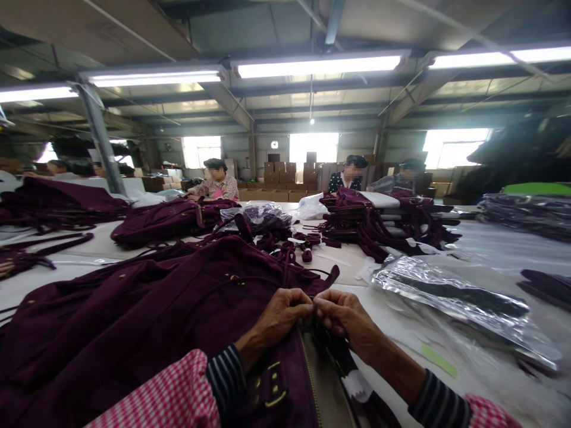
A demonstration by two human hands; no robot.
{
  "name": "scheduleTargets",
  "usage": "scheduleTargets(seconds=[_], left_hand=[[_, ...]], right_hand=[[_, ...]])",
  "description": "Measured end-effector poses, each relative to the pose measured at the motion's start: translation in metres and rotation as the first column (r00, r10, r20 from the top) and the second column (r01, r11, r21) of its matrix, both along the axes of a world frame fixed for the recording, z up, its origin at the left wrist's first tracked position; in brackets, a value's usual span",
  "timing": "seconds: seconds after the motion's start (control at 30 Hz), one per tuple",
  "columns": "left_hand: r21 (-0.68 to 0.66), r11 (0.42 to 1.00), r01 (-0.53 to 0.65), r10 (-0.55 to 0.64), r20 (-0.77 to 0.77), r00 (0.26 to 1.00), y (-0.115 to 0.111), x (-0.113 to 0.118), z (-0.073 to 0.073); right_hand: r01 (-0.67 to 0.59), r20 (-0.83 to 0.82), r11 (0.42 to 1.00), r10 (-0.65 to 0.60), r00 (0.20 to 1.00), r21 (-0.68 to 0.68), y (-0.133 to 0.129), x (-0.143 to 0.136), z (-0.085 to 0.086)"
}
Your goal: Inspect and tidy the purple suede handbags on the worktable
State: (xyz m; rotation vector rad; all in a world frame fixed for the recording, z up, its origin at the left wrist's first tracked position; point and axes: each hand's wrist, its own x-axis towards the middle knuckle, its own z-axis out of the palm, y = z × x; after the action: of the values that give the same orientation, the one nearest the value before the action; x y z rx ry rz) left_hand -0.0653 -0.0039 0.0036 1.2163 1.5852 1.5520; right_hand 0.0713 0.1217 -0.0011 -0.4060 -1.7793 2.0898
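A large dark purple fabric bag [178, 303] with brass-coloured fittings lies in front of me, its zipper [311, 380] running along the right edge. Over that edge my left hand [277, 315] is closed, thumb and forefinger pinched together. Tip to tip with it, my right hand [350, 318] pinches too, closed at the upper end of a dark strap [334, 351]. Whatever small part lies between the fingertips is hidden. Lower on the strap sits a white paper wrap [357, 385].
Beyond the bag lie coiled purple straps [307, 241], another purple bag [156, 221] and a stack of purple bags [379, 220]. Clear plastic packaging [455, 294] covers the table's right side, near a green slip [438, 360]. Several people, including one person [217, 183], are across the table.
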Motion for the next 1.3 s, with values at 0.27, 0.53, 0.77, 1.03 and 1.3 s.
scheduleTargets(seconds=[0.27,0.53,0.77,1.03,1.3], left_hand=[[0.001,0.999,-0.039,0.039,-0.014,0.999,0.001,0.001,-0.003],[-0.058,0.986,-0.156,0.148,-0.126,0.981,0.001,0.007,-0.002],[-0.051,0.995,-0.084,0.076,-0.156,0.985,-0.001,0.006,-0.003],[-0.083,0.991,-0.103,0.079,-0.255,0.964,-0.002,0.005,-0.002],[-0.087,0.984,-0.154,0.117,-0.333,0.936,-0.007,0.011,-0.002]], right_hand=[[0.096,-0.004,0.995,-0.096,0.995,0.041,-0.007,-0.003,-0.004],[0.212,-0.014,0.957,-0.213,0.977,0.197,-0.005,-0.01,-0.011],[0.253,-0.046,0.952,-0.249,0.968,0.173,-0.008,-0.01,-0.007],[0.273,-0.102,0.953,-0.261,0.96,0.129,-0.015,-0.013,-0.02],[0.258,-0.073,0.964,-0.254,0.965,0.069,-0.025,-0.007,-0.014]])
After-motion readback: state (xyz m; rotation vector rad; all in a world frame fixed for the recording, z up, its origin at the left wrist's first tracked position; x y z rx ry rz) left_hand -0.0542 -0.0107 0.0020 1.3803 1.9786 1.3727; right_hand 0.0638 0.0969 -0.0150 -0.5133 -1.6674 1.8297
